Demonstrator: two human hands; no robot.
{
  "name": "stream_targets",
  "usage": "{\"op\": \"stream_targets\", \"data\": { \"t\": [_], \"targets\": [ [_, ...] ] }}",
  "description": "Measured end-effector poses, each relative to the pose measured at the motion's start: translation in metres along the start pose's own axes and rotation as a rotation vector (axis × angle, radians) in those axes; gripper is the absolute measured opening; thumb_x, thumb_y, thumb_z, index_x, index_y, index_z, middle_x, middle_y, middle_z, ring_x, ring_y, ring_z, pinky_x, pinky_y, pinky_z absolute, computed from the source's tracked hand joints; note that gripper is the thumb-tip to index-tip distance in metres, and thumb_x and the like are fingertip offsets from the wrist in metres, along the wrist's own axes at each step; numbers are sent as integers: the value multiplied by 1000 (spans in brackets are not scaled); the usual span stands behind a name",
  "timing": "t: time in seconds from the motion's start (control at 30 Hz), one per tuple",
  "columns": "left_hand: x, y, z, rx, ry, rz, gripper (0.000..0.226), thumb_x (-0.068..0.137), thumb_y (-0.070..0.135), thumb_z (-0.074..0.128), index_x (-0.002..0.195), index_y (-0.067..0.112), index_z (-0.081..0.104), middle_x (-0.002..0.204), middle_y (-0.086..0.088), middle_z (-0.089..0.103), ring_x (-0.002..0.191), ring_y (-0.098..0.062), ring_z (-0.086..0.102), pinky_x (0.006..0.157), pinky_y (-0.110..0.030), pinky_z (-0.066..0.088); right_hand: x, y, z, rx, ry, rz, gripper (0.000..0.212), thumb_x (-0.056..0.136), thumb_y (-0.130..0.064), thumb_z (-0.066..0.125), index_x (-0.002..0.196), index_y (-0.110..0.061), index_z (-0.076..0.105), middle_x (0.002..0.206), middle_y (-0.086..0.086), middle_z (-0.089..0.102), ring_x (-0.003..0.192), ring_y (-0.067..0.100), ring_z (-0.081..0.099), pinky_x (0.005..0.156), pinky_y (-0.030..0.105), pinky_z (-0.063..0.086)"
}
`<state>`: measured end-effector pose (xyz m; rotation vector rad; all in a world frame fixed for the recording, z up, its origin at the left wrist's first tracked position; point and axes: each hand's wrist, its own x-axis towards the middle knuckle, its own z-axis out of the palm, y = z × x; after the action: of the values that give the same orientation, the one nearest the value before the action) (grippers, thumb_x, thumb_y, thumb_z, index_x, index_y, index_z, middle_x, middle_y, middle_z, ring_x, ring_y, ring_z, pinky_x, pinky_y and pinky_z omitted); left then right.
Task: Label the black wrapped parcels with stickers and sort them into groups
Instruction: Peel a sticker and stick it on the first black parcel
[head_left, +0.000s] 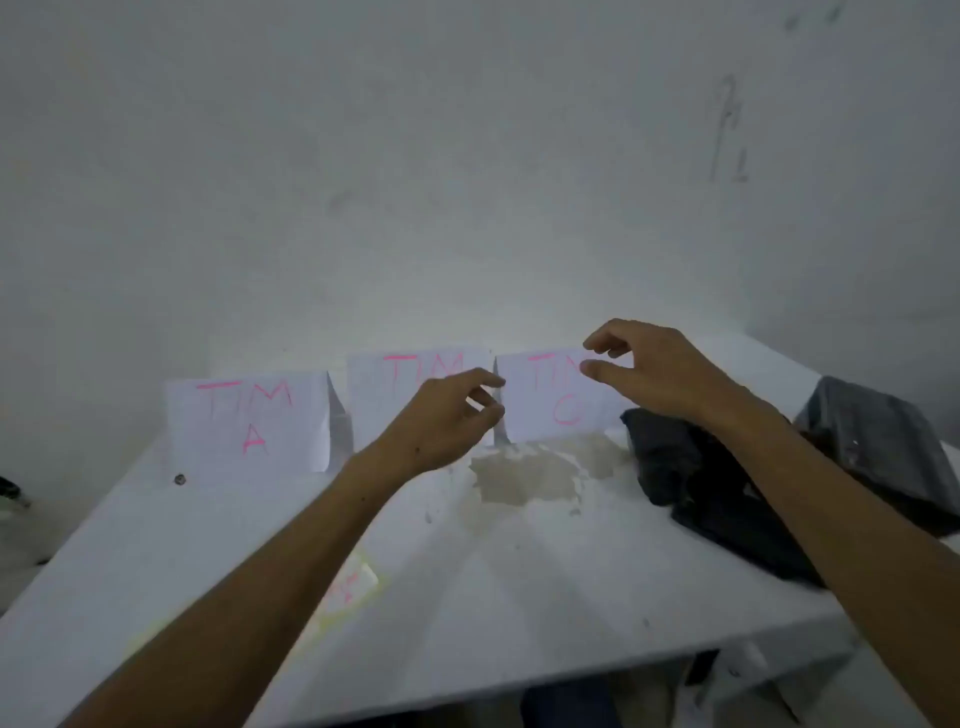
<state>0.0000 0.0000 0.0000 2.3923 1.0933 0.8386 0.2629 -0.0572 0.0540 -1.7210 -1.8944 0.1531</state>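
Reaching with two loosely open hands, left hand (441, 415), right hand (644, 369), three signs (249, 421), two black parcels (691, 483).

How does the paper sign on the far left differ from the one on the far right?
The left sign is in full view, while the right sign is partly hidden behind the two hands. The left sign reads "TIM" over "A"; the right sign's lower letter looks like a "C", though it is partly covered. The left sign stands alone, whereas the right sign has black parcels beside it. Both are white folded papers with pink lettering, standing by the wall.
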Motion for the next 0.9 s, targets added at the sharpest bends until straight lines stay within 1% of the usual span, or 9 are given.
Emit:
{"op": "stream_targets", "data": {
  "t": [0.13,0.23,0.33,0.5,0.6,0.67,0.73,0.83,0.9],
  "targets": [
    [-15,-8,59,-34,-94,-60,32,100,30,59,131,23,61,111,5,70,96,-9,69,78,-16,51,-26,43,12,-76,48,188,42,92,-46,68,122,-19,59,123,2,63,106,15,56,87,32,46],
    [-17,-20,103,-13,-156,-83,40,100,36,59,137,20,58,128,2,67,119,-12,63,98,-23,49,-43,74,35,-229,55,403,69,85,-62,67,131,-15,47,134,11,51,123,29,47,94,45,49],
    [-22,-33,130,67,-186,-114,49,101,43,54,145,22,51,147,5,54,135,-14,49,114,-29,37,-56,90,63,-466,55,505,99,77,-76,66,142,-9,32,146,17,38,134,38,38,101,47,44],
    [-39,-54,152,196,-123,-98,55,102,51,46,153,29,41,160,15,34,148,-6,31,119,-23,24,-57,117,104,-561,191,478,98,74,-69,72,141,-7,35,133,16,49,117,36,54,89,45,50],
    [-38,-56,156,194,-73,-67,54,102,50,46,151,29,43,160,16,35,147,-5,32,117,-20,23,-55,118,115,-414,284,422,91,73,-52,79,141,-6,39,126,18,54,112,38,57,83,46,53],
    [-37,-58,159,173,-55,-67,54,102,49,47,150,25,44,157,12,40,144,-9,37,116,-20,26,-54,111,123,-191,339,314,90,73,-44,81,143,-7,38,129,17,54,115,35,55,86,45,55],
    [-34,-57,159,108,-8,-73,52,101,47,49,146,21,47,148,6,51,133,-14,50,110,-22,35,-51,100,135,120,328,227,86,75,-38,84,144,-13,38,134,9,52,118,25,54,91,33,53],
    [-32,-51,148,-218,133,-176,46,102,50,47,140,24,49,132,8,61,118,-6,60,100,-22,47,-48,81,153,458,250,153,78,77,-28,84,141,-21,40,132,-1,53,119,15,55,92,13,48],
    [-34,-48,136,-476,273,-334,55,100,59,41,142,26,47,129,11,62,118,-2,59,95,-13,46,-44,71,167,534,206,118,77,75,-30,82,140,-23,41,130,-4,52,118,12,55,97,22,53]
  ]
}}
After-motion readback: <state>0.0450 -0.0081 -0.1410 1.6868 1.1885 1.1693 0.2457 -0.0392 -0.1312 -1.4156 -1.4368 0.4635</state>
